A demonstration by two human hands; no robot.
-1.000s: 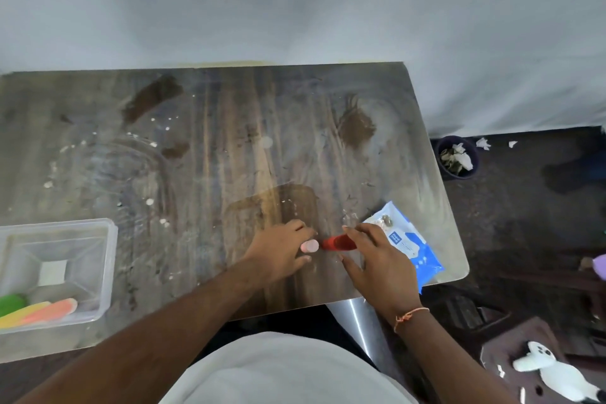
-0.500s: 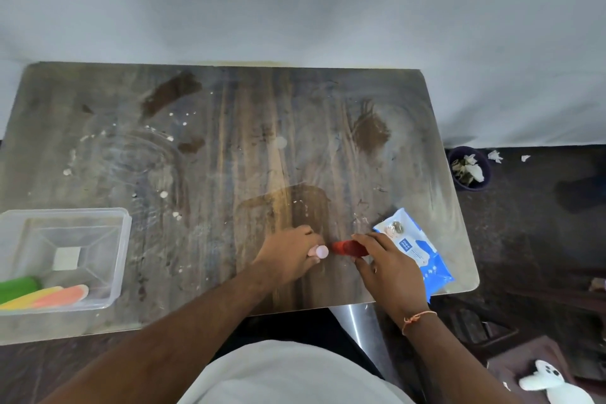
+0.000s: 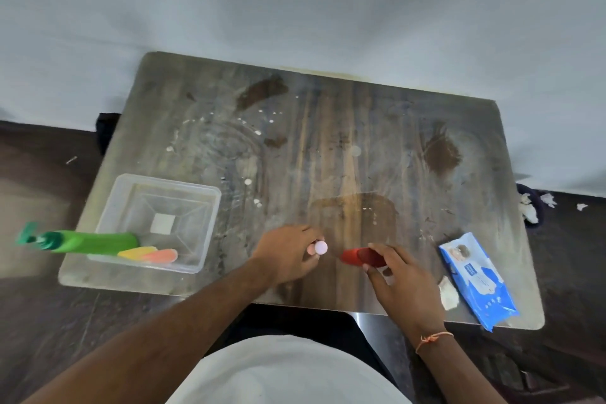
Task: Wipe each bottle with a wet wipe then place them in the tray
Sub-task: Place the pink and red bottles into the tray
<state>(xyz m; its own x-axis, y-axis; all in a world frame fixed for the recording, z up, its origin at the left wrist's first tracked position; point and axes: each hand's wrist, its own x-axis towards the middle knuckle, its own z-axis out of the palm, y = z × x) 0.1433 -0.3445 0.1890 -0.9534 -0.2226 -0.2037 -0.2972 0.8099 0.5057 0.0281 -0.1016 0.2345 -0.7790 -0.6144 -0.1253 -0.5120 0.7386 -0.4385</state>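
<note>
My left hand (image 3: 290, 254) grips a small bottle with a pale pink cap (image 3: 319, 248); only the cap shows past my fingers. My right hand (image 3: 398, 275) holds a red bottle (image 3: 359, 256) lying on its side on the table, its tip pointing at the pink cap a short gap away. A clear plastic tray (image 3: 157, 223) stands at the table's near left. In it lie a green bottle (image 3: 82, 241) that sticks out over the left rim, a yellow bottle (image 3: 136, 252) and an orange one (image 3: 162, 255). A crumpled wipe (image 3: 448, 292) lies right of my right hand.
A blue pack of wet wipes (image 3: 477, 282) lies at the near right corner of the stained wooden table (image 3: 328, 147). Beyond the right edge a dark bin (image 3: 531, 207) holds used wipes, with scraps on the floor. A white wall is behind the table.
My view has swung left, so the whole tray and green bottle show. The red bottle and pink cap have drawn slightly apart. My right hand now sits farther from the wipes pack.
</note>
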